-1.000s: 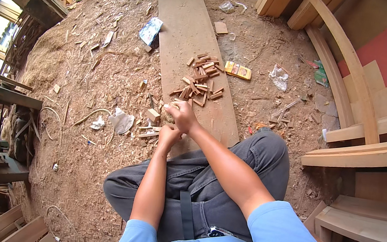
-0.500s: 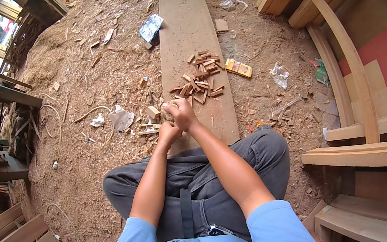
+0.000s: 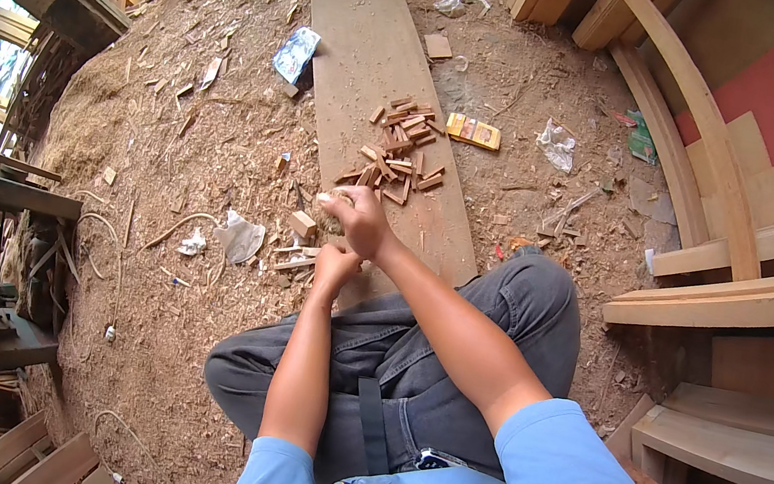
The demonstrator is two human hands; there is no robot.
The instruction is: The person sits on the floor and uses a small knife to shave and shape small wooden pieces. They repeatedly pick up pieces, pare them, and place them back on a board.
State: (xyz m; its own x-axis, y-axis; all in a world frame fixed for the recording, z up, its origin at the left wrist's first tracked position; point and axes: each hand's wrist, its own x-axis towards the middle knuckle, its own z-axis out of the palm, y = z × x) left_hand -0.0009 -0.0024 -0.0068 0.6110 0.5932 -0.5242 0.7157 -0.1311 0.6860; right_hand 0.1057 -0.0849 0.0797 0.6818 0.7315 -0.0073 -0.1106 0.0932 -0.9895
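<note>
Both my hands are together over the near left edge of a long flat board (image 3: 369,37). My left hand (image 3: 336,268) is closed in a fist, and what is in it, if anything, is hidden. Just beyond it, my right hand (image 3: 365,222) is also closed, with a small pale tip showing at its fingers; the thing itself is too small to name. Past the right hand, a loose pile of small reddish-brown wood blocks (image 3: 405,149) lies on the board. A larger light wood block (image 3: 303,224) and thin offcuts (image 3: 294,263) sit left of my hands.
Wood shavings (image 3: 192,130) cover the ground. A yellow packet (image 3: 473,131) is right of the board, a blue-white packet (image 3: 296,55) on its left. Curved wooden frames (image 3: 722,301) stand at right, a dark machine stand (image 3: 10,194) at left. A white crumpled sheet (image 3: 240,237) lies nearby.
My right hand has shifted slightly up and away from my left, and a pale tip now shows at its fingers. The left hand stays nearly in place. The blocks look unchanged.
</note>
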